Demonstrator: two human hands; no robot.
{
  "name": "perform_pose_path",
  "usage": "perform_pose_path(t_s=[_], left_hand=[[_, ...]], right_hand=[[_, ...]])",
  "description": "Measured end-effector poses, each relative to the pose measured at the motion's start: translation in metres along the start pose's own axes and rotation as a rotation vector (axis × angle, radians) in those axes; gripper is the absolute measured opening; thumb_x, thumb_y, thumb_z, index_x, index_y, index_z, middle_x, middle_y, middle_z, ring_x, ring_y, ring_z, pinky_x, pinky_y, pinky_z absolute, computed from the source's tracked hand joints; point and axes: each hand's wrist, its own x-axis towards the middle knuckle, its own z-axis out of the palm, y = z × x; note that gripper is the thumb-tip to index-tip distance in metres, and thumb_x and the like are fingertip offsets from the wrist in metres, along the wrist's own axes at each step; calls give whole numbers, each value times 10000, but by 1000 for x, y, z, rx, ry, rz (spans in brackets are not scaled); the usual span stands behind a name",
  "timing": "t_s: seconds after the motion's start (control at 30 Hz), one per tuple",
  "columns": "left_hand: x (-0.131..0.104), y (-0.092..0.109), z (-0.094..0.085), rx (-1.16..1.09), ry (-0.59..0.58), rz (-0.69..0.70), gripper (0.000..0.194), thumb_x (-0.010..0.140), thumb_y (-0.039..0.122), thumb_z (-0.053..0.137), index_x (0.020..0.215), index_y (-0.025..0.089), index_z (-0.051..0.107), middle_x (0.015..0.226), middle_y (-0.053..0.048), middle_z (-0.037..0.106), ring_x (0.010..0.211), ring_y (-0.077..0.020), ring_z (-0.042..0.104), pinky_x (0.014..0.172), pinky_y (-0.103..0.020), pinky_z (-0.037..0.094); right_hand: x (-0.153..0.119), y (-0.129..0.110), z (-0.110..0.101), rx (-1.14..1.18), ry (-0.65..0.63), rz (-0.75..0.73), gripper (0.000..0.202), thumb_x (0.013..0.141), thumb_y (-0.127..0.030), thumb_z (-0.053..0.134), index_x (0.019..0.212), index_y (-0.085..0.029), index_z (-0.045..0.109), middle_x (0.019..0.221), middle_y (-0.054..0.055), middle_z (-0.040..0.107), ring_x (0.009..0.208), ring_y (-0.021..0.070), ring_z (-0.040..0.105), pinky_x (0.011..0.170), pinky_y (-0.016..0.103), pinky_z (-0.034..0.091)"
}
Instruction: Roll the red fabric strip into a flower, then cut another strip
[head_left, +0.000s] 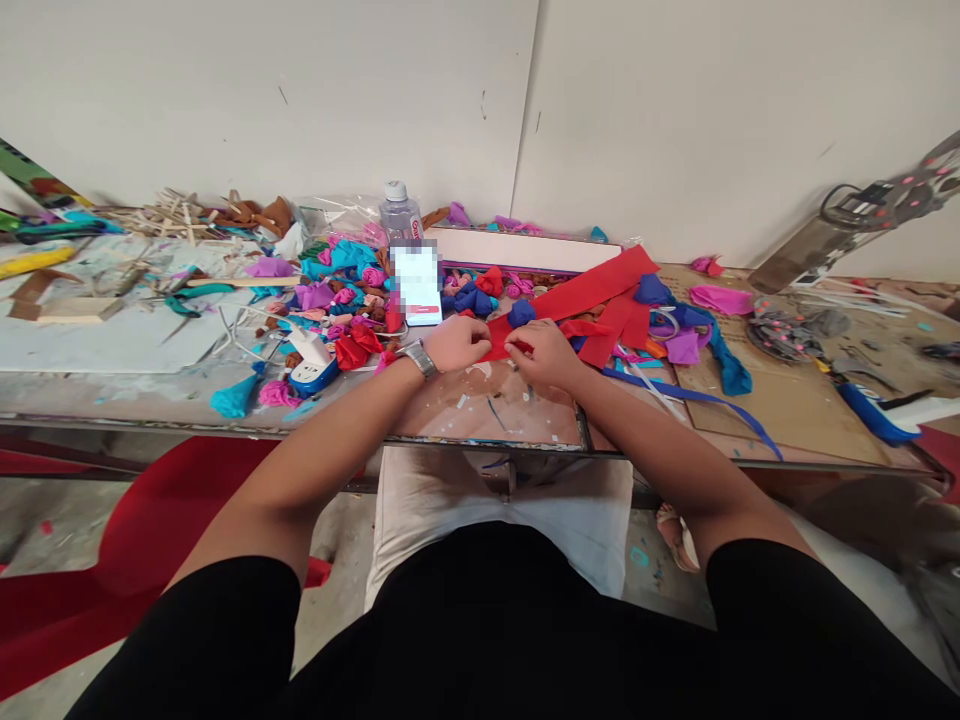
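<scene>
A red strip of crepe-like material (498,338) lies between my hands at the table's near edge. My left hand (454,345), with a metal watch (417,357) on its wrist, has its fingers closed on the strip's left side. From the right, my right hand (546,354) pinches the same strip, thumb and forefinger together. Just beyond the fingers sits a crumpled dark blue piece (521,313). More red strips (600,283) fan out to the right and back. A lit phone (424,297) stands upright behind my left hand.
Many scrunched coloured pieces (352,290) cover the table behind my hands. A plastic bottle (401,212) stands behind the phone. At left are a blue-and-white power strip (313,375) and wooden sticks (180,215). Cardboard (780,410) and a dark bottle (817,235) are at right.
</scene>
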Motion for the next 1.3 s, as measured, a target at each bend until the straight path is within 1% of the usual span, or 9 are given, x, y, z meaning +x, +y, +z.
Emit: perform_pose_path(t_s=[0.1,0.17,0.4,0.5,0.67,0.9,1.07,1.2,1.3], left_hand=[[0,2,-2,-107,-130,70,259,860,335,554,767,170,732,632,-13,676,580,-147,546,584,-301,373],[0,2,-2,-167,-194,76,268,868,362,564,753,171,712,608,-5,663,561,-140,549,561,-285,374],[0,-3,4,-422,-355,-65,258,898,396,576,793,181,676,727,-39,776,610,-172,721,557,-255,482],[0,-2,4,-378,-336,-40,288,900,418,584,778,178,687,721,-43,773,609,-167,705,558,-255,479],[1,0,2,-233,-240,28,296,871,411,613,793,161,750,657,-28,728,531,-135,580,530,-267,391],[1,-2,4,-218,-181,77,222,821,384,670,775,169,706,708,-18,719,627,-139,579,604,-271,406],[1,-2,4,-126,-114,85,159,797,329,683,774,172,698,684,-11,681,619,-138,541,610,-287,386],[1,-1,4,-168,-123,112,245,859,381,660,780,162,735,677,-14,673,599,-127,513,592,-285,367],[1,-1,4,-237,-128,90,300,863,417,663,800,145,773,665,-11,671,588,-112,495,569,-265,347]], right_hand=[[1,1,1,-15,-48,-33,309,1040,-415,528,953,-216,748,920,84,789,906,259,646,898,422,368],[1,1,0,-22,-66,-50,302,1033,-402,533,947,-214,752,905,82,783,901,259,642,888,422,363],[1,1,-1,4,-67,-47,259,998,-395,570,970,-214,753,944,79,795,911,259,642,893,423,374],[1,1,1,8,-61,-43,244,986,-384,583,945,-216,756,931,73,794,903,256,642,896,424,379],[2,1,2,9,-46,-27,227,980,-365,605,931,-219,771,920,73,797,901,256,649,910,427,383],[2,3,4,7,-5,-12,204,976,-359,627,950,-223,777,940,63,808,922,258,662,937,430,389],[2,3,4,27,-11,-1,206,976,-364,634,944,-222,780,926,61,809,899,251,663,919,421,393],[2,4,5,37,0,-2,188,969,-349,648,930,-218,778,930,57,814,890,251,672,916,416,391],[2,5,6,47,17,-13,191,975,-349,651,936,-221,786,947,58,821,898,251,682,916,415,392]])
